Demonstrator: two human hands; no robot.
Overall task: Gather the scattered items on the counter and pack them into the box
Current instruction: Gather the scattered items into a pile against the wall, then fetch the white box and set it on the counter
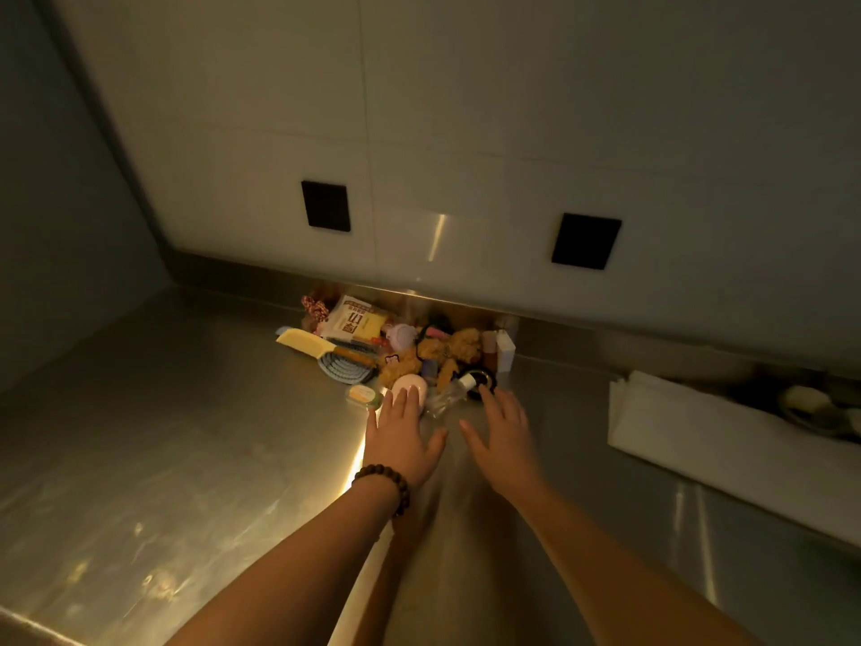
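The heap of small items (400,349) lies straight ahead of both hands, against the back wall on the steel surface (186,435), stretching left to right. The left hand (400,431), fingers spread flat, reaches a pink oval case (410,389); the right hand (501,424), also spread and empty, nears a clear bottle (449,394). No box is identifiable; dim light blurs the pile.

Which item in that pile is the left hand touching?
The pink oval case, at the pile's near edge; the left hand's straight fingers rest on it.
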